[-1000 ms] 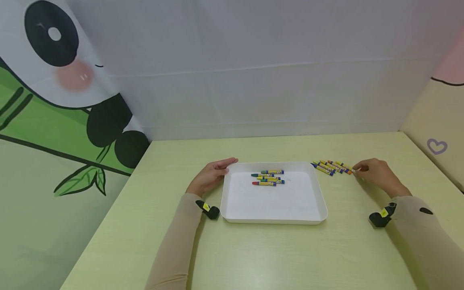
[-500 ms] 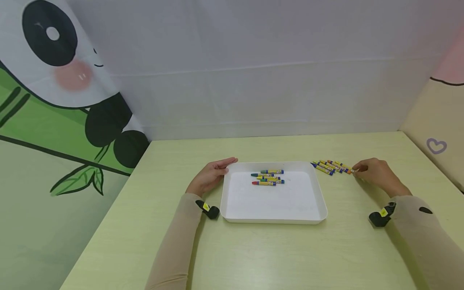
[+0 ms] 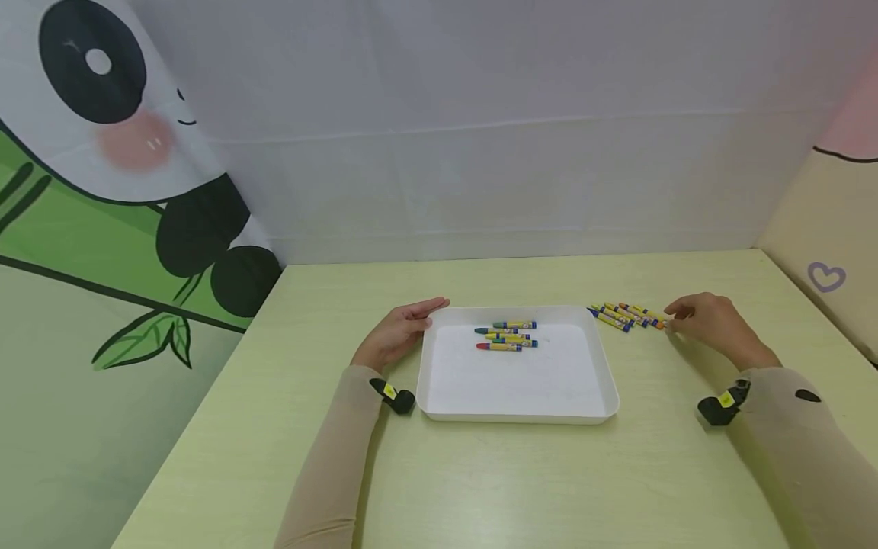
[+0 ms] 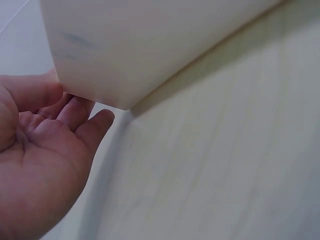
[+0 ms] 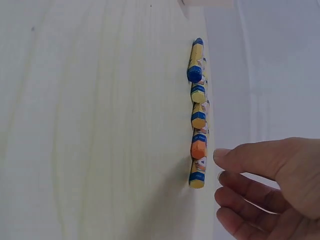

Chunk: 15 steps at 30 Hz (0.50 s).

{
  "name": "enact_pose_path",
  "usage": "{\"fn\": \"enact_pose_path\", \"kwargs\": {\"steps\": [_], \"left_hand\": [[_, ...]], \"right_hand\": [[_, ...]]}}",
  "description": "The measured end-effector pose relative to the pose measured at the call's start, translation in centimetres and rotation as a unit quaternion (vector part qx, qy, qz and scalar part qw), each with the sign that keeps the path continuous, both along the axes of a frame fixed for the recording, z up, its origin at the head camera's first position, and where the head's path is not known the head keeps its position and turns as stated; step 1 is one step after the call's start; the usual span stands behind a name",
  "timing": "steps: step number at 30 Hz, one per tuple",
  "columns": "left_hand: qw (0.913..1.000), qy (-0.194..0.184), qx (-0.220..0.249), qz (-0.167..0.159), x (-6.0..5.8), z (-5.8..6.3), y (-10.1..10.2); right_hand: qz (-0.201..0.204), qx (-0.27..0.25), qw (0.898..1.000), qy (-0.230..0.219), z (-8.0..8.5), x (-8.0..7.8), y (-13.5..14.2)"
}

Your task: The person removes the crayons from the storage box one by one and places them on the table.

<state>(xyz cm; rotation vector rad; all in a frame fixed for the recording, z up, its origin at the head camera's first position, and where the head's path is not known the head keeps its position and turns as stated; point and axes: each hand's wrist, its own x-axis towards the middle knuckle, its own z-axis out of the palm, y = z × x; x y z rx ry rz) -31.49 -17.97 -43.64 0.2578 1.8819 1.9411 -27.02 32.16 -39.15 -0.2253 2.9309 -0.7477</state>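
1. Between the hands on the pale counter (image 3: 521, 488) sits the white tray (image 3: 517, 390), five crayons (image 3: 499, 348) visible inside, on the side nearer the left hand (image 3: 396, 334).
2. Over by the right hand (image 3: 712, 324), just left of its fingertips, a slanting cluster of loose crayons (image 3: 613, 321) lies on the counter. The tray's wall stands between that cluster and the five inside.
3. Left hand's got the tray at its far corner, thumb and fingers about the rim; right hand's fingers are bent with a small gap to the thumb, no crayon seen between them.
4. Beyond both hands hangs a white backdrop (image 3: 480, 183); off past the left hand, a cartoon panel (image 3: 185, 259); past the right, a purple heart (image 3: 826, 277). A black wrist camera (image 3: 399, 399) sits on the left sleeve (image 3: 329, 457), another by the right sleeve (image 3: 796, 435).
5. Now the left wrist view: bluish smudges (image 4: 76, 40) on the tray's outer wall, invisible from the head.
6. Right wrist view gives blunt crayon ends, the orange-ended crayon (image 5: 198, 149) just beside the thumb.
7. Tough to count the loose ones: they overlap, and the rear ones are hidden. A pale edge (image 5: 207, 2) is cut off above; can't tell what.
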Motion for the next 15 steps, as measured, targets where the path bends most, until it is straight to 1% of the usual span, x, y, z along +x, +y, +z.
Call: {"fn": "enact_pose_path", "kwargs": {"steps": [6, 15], "left_hand": [[1.0000, -0.002, 0.003, -0.001, 0.0, 0.0, -0.1], [1.0000, -0.003, 0.000, 0.000, 0.0, 0.0, 0.0]], "right_hand": [[0.018, 0.000, 1.000, 0.007, 1.0, -0.3, -1.1], [0.043, -0.025, 0.999, -0.008, 2.9, -0.3, -3.1]]}}
